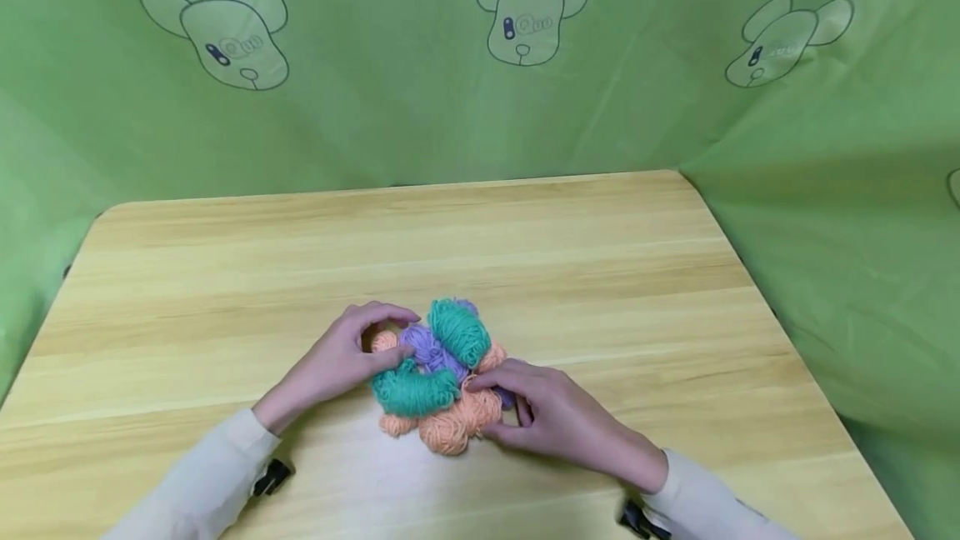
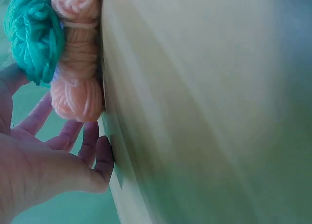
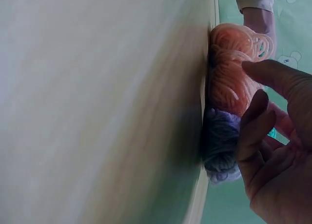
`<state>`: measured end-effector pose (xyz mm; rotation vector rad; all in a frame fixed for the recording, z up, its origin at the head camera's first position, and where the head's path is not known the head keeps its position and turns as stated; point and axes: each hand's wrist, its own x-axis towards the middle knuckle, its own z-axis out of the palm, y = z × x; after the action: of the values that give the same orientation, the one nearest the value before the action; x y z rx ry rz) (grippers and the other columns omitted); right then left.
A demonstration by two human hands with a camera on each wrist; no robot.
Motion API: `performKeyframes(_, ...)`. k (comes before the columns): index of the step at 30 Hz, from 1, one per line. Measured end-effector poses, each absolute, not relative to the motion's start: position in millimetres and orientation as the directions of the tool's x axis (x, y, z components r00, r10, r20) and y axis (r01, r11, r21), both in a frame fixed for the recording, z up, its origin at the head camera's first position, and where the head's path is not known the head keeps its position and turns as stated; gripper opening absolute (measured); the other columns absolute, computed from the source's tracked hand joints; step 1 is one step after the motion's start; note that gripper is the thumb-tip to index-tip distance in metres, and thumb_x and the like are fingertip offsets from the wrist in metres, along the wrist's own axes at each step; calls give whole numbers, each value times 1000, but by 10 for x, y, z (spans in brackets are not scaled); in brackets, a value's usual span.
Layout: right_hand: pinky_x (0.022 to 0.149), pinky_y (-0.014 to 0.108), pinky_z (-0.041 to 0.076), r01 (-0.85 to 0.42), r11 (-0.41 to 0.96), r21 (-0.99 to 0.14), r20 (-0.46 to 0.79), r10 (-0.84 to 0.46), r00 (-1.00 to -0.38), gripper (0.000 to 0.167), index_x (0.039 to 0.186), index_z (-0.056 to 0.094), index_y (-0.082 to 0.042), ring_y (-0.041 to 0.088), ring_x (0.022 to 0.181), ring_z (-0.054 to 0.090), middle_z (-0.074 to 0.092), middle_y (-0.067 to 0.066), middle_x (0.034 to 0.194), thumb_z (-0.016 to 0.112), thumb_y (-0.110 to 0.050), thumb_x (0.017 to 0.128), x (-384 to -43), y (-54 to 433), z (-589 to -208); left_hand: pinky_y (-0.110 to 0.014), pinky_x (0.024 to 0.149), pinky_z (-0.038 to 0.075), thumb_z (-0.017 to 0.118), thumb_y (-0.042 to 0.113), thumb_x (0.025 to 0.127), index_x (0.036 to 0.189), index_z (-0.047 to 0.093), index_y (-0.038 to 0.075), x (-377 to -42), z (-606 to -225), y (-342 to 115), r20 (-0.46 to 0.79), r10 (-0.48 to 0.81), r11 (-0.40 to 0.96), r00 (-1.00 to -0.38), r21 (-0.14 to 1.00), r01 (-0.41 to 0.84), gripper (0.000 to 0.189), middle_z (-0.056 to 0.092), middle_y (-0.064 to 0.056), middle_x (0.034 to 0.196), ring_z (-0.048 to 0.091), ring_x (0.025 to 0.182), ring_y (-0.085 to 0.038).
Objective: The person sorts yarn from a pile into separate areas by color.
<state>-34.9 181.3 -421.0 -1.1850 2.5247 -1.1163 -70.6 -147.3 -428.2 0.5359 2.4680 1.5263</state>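
A heap of small yarn skeins lies on the table between my hands. Two teal skeins sit on top, the front one (image 1: pixel 415 391) lying sideways and the back one (image 1: pixel 459 332) slanted. Purple yarn (image 1: pixel 425 346) shows between them, and peach skeins (image 1: pixel 447 429) lie underneath and in front. My left hand (image 1: pixel 347 352) curves loosely about the heap's left side, its thumb at the front teal skein and its fingertips near a peach skein (image 2: pixel 77 99). At the right side, my right hand (image 1: pixel 558 411) has its thumb and forefinger against a peach skein (image 3: pixel 229 80), beside dark purple yarn (image 3: pixel 222 141).
The skeins rest on a light wood-grain table (image 1: pixel 225 273) with rounded back corners. Green cloth (image 1: pixel 390 107) printed with mouse-like heads hangs behind it and at the sides. Both sleeves (image 1: pixel 202 473) have black clips near the cuffs.
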Motion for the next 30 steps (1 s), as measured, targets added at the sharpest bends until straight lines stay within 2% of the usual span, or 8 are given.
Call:
performKeyframes(4, 74, 25, 54, -619, 445, -648, 161, -714, -682, 43, 133, 74, -18, 5, 79, 59, 73, -2, 129, 89, -19, 94, -362, 1781, -4202, -49, 101, 54, 82, 18, 100, 136, 75, 11, -731, -4287, -1457, 33, 435, 358, -900, 910, 207, 38, 71, -8, 137, 63, 124, -32)
performKeyframes(9, 76, 27, 57, -624, 443, -644, 170, -712, -681, 37, 127, 76, -18, 7, 82, 62, 75, -3, 124, 89, -15, 93, -365, 1780, -4214, -43, 98, 59, 80, 9, 99, 136, 74, 8, -766, -4312, -1441, 9, 459, 330, -888, 927, 180, 38, 71, -13, 138, 69, 119, -30)
performKeyframes(13, 80, 27, 58, -647, 410, -643, 203, -723, -660, 31, 120, 78, -19, 5, 87, 63, 76, -7, 117, 89, -11, 92, -367, 1772, -4241, -42, 96, 58, 79, 7, 97, 128, 77, 9, -776, -4293, -1431, -60, 450, 334, -891, 936, 106, 31, 74, -10, 127, 69, 111, -27)
performKeyframes(18, 69, 21, 53, -661, 384, -644, 219, -736, -641, 27, 113, 78, -20, 4, 74, 57, 76, -11, 107, 87, -7, 91, -362, 1751, -4246, -37, 84, 55, 78, 2, 93, 116, 77, 8, -781, -4260, -1431, -148, 416, 342, -897, 940, 4, 24, 71, -7, 108, 63, 97, -26)
performKeyframes(21, 63, 18, 47, -649, 377, -661, 212, -736, -643, 26, 110, 78, -21, 5, 67, 53, 74, -13, 99, 86, -5, 91, -355, 1748, -4230, -34, 80, 54, 77, -1, 91, 114, 77, 7, -775, -4263, -1429, -156, 401, 339, -903, 941, -12, 24, 71, -8, 103, 62, 93, -27)
performKeyframes(30, 53, 19, 45, -545, 380, -748, 157, -696, -701, 31, 105, 77, -20, 2, 63, 50, 61, -15, 82, 84, 4, 86, -352, 1771, -4191, -30, 71, 56, 77, 0, 93, 112, 77, 4, -780, -4258, -1415, -190, 369, 294, -910, 953, -80, 19, 70, -12, 96, 64, 80, -25)
